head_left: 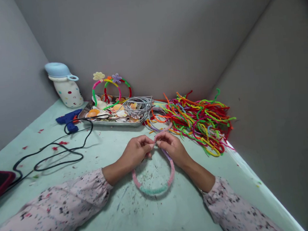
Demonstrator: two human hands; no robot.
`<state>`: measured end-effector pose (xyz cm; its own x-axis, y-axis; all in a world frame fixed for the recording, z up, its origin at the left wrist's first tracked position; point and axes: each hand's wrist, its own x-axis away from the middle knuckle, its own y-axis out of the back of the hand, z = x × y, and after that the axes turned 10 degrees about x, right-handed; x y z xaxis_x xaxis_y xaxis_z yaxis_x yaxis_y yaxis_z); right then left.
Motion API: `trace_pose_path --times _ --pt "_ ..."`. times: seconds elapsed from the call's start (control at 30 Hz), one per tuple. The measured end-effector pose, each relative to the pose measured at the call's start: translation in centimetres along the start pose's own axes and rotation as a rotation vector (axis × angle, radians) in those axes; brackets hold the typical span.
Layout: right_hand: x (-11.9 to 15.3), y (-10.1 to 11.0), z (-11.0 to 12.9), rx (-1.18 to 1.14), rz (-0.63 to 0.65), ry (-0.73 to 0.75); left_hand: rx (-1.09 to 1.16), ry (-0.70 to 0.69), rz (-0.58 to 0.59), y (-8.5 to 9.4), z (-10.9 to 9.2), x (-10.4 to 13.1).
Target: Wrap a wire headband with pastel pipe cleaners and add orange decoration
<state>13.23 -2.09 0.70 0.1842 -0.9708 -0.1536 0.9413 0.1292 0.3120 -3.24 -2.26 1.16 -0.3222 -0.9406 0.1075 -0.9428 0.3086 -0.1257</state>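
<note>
Inside the right edge of the tabletop (pixel 218 169), our left fingers (pixel 145 140) and right fingers (pixel 164 136) firmly pinched the pipe-cleaner-wrapped hoop (pixel 154 191), likely for steadiness.

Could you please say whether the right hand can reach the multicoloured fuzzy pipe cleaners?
Likely yes: the pile lies just beyond the right hand with nothing blocking, though it's busy at the pastel fuzzy ring.

3 plain grey walls (pixel 142 41) border a pale green surface (pixel 142 224) speckled with dark marks; in soft, muted light, the left wall (pixel 2 78) looks paler than the right wall (pixel 276 101).
</note>
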Motion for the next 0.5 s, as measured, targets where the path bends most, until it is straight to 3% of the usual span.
trace_pose_path --times 0.5 --pt "-0.22 -0.24 -0.16 0.095 -0.031 -0.025 -0.009 0.030 0.005 0.27 0.30 -0.17"
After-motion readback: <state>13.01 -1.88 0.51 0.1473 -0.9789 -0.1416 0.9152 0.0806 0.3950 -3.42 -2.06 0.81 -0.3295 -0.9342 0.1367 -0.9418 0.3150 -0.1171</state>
